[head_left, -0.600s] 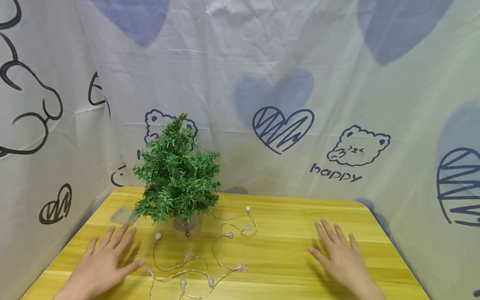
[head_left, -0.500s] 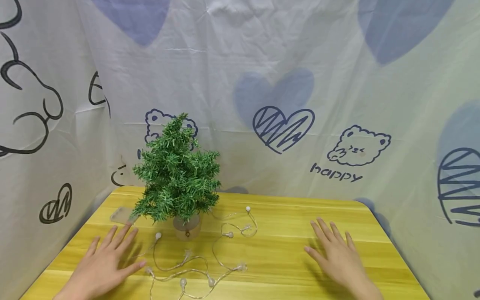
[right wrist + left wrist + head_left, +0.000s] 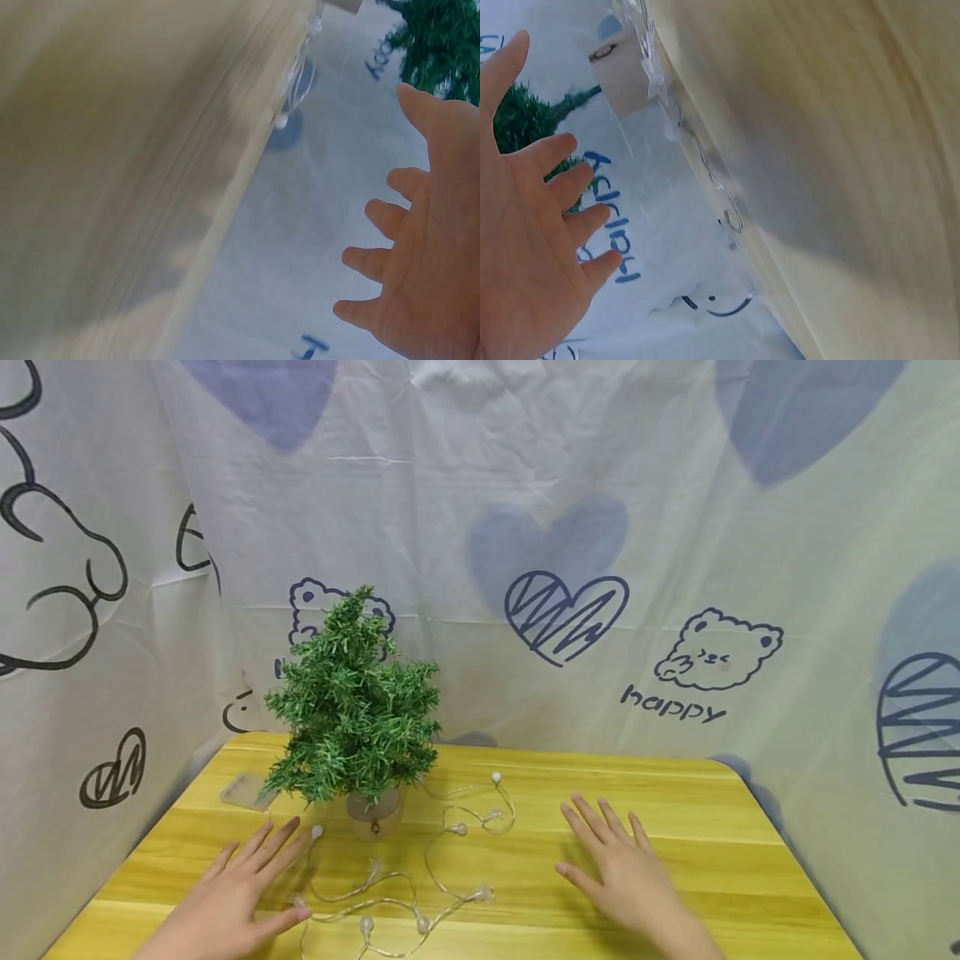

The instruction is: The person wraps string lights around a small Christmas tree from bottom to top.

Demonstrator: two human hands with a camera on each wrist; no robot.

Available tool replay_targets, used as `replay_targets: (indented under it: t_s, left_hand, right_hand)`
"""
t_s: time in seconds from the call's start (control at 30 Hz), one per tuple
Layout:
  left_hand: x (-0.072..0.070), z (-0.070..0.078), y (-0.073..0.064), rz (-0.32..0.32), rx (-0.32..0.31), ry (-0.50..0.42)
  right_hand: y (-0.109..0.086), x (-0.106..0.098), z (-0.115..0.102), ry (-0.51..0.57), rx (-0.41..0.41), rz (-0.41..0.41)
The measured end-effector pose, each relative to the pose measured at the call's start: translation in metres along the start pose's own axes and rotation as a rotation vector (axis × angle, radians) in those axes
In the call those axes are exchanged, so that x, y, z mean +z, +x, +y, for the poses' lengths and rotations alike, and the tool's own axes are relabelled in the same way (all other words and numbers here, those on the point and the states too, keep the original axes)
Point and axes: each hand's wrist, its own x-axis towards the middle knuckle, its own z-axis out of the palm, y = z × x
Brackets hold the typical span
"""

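Note:
My left hand point(image 3: 232, 897) hovers palm down over the left front of the table, its fingers spread and holding nothing. Its thumb overlaps the near-left end of a string of lights point(image 3: 422, 925), a thin clear wire with small pale bulbs and star shapes, laid in loose loops. Behind the lights stands a small green artificial Christmas tree point(image 3: 352, 710) on a round light wooden base point(image 3: 373, 818). To the right of the string, my right hand point(image 3: 626, 872) hangs over the table with straight, parted fingers and an empty palm point(image 3: 435, 247).
A flat translucent box point(image 3: 243, 791) lies left of the tree, close beyond my left fingertips. The yellow wood-grain table point(image 3: 675, 793) ends at a printed white cloth point(image 3: 450, 560) hung behind it, with another cloth point(image 3: 67, 710) along the left side.
My right hand has moved left, closer to the lights. My left hand has shifted a little to the right, toward the string. The tree and lights stay where they were.

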Motion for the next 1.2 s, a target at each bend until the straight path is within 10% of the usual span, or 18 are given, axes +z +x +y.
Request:
replay_targets:
  t_s: [0.47, 0.8, 1.2]
  left_hand:
    - [0.007, 0.01, 0.004, -0.024, 0.25, 0.092]
    - [0.017, 0.008, 0.011, 0.117, 0.443, 0.135]
    - [0.029, -0.004, 0.025, 0.124, 0.499, -0.045]
  right_hand:
    - [0.021, 0.012, -0.051, 0.111, -0.319, -0.2]
    - [0.033, 0.025, -0.085, 0.127, -0.595, -0.39]
    - [0.043, 0.038, -0.107, 0.101, -0.815, -0.257]
